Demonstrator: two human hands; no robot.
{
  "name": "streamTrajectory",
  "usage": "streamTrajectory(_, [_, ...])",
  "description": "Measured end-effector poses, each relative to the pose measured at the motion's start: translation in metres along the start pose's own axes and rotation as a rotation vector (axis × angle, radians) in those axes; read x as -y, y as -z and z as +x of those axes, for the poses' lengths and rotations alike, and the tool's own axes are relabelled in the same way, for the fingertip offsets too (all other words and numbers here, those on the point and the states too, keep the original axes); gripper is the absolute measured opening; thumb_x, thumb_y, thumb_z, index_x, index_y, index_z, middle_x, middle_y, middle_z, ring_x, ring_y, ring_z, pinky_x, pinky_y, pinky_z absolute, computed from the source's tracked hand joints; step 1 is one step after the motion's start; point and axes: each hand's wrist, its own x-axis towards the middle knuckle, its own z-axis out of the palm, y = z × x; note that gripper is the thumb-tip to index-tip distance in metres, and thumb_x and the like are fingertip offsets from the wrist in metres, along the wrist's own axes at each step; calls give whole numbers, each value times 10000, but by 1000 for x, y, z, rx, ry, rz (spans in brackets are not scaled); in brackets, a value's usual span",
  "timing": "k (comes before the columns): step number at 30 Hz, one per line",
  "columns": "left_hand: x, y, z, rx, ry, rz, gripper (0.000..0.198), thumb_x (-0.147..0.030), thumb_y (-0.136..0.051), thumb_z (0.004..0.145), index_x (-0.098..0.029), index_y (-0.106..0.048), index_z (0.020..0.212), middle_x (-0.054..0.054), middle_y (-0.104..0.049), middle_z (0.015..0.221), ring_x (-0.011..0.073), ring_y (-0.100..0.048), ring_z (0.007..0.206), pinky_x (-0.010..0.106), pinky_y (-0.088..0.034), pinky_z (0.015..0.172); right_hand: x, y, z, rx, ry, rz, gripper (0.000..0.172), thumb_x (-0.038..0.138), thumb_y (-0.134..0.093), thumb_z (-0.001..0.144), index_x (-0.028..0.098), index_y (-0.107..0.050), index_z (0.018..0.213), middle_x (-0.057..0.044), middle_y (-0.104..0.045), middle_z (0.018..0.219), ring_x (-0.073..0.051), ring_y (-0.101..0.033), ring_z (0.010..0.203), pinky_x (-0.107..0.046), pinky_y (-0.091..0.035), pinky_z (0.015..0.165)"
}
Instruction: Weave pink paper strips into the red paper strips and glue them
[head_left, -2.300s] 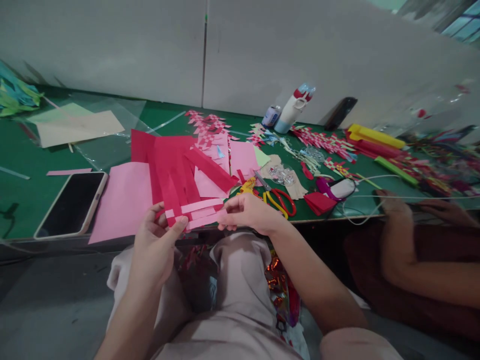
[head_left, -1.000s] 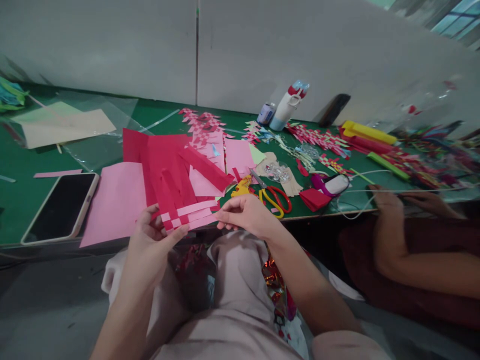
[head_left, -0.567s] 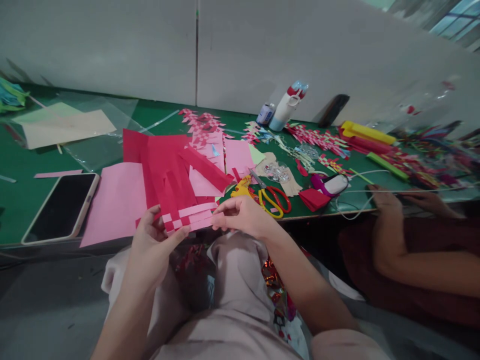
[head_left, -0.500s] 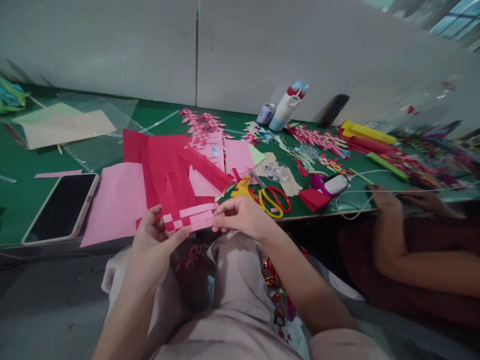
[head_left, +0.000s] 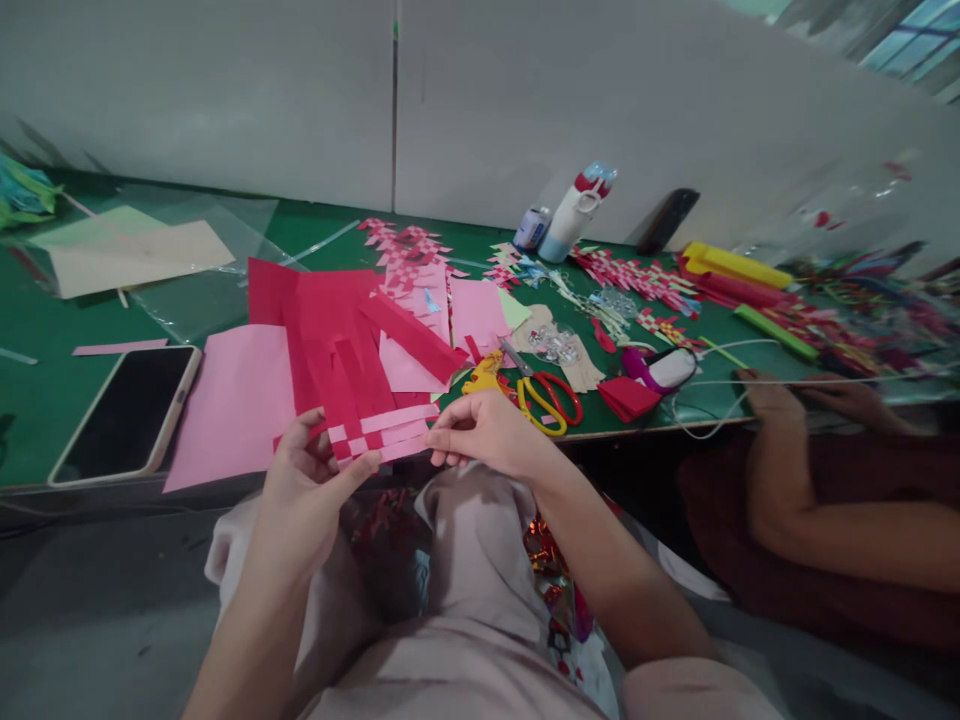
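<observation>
My left hand (head_left: 304, 490) pinches the near left corner of a red paper sheet (head_left: 330, 335) cut into long strips. Light pink strips (head_left: 394, 428) run across its near end in a checker weave. My right hand (head_left: 487, 435) pinches the right ends of those pink strips, thumb against fingers. The weave hangs just past the near edge of the green table (head_left: 45, 390), above my lap. A plain pink sheet (head_left: 232, 400) lies under the red one.
A phone (head_left: 124, 415) lies face up at the left. Red and yellow scissors (head_left: 547, 395) lie right of my right hand. A bottle (head_left: 570, 215), woven pieces (head_left: 637, 278) and paper rolls (head_left: 742, 268) stand further back. Another person's hands (head_left: 780, 400) rest at the right.
My right hand has slid left along the pink strips, closing the weave towards my left hand. The camera view shifted slightly; the other person's hands stayed put.
</observation>
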Motion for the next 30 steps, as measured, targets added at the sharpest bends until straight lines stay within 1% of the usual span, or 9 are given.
streamTrajectory(6, [0,1,0,-5,17,12,590,-169,-841,485,-198,-523,981,20,-666,875,129,-638,735,234,-531,657,-1,2,1,31,-36,35,327,391,-811,609,105,-663,660,-37,-681,608,-61,-569,492,-163,-486,495])
streamTrajectory(11, [1,0,-1,8,12,44,612,-189,-845,481,-186,-520,999,37,-663,923,151,-646,770,267,-535,688,-1,-1,3,95,-61,133,347,372,-835,575,101,-673,717,-61,-720,694,-77,-616,547,-151,-491,488])
streamTrajectory(14, [0,-1,-3,7,7,67,639,-200,-846,474,-178,-519,1022,50,-665,938,165,-649,800,282,-530,718,-2,-4,5,82,-59,156,354,376,-840,564,90,-673,690,-66,-717,677,-79,-617,541,-144,-474,454])
streamTrajectory(18, [-3,-1,-3,9,28,105,661,-210,-851,444,-166,-529,1019,64,-663,948,167,-648,796,266,-523,692,-2,-6,7,77,-58,157,354,387,-835,568,86,-671,656,-61,-711,658,-71,-607,516,-141,-476,446])
streamTrajectory(24, [-3,-3,-3,60,33,65,622,-242,-847,500,-168,-543,1037,71,-681,993,181,-661,841,304,-543,747,-1,-8,6,97,-55,146,366,407,-827,574,87,-683,677,-62,-710,658,-70,-604,517,-143,-479,455])
streamTrajectory(30, [-2,-6,-4,23,16,63,631,-228,-854,474,-174,-546,1022,51,-676,965,178,-661,820,309,-552,739,-3,-10,5,107,-45,136,362,402,-824,582,88,-667,674,-67,-711,663,-74,-607,522,-145,-478,455])
